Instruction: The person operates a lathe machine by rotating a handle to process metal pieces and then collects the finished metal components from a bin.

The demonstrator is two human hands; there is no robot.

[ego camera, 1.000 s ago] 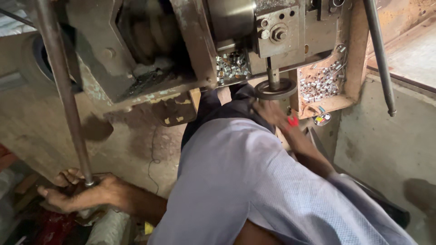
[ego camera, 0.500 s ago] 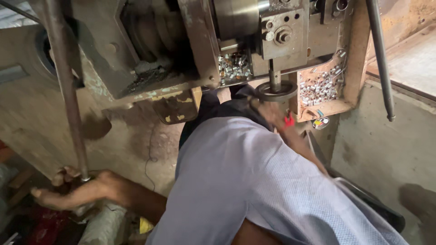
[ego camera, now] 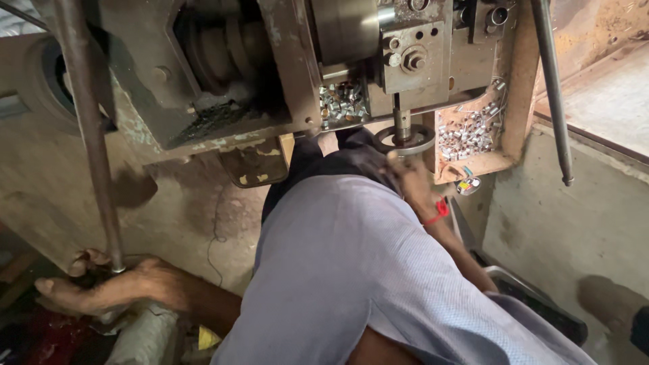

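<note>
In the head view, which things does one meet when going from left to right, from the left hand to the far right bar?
Left hand → long rod → pale shirt → right hand → tray of small metal parts → right bar.

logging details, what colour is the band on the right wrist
Red, seen in the head view: the wrist band by the right hand.

Lever rod point(ego camera: 88, 135): long rusty steel bar, near-upright, lower end at left hand | Handwheel point(ego camera: 404, 138): small round metal wheel under lathe carriage, right fingers touching

No packages, labels, signs or screens are visible.
</note>
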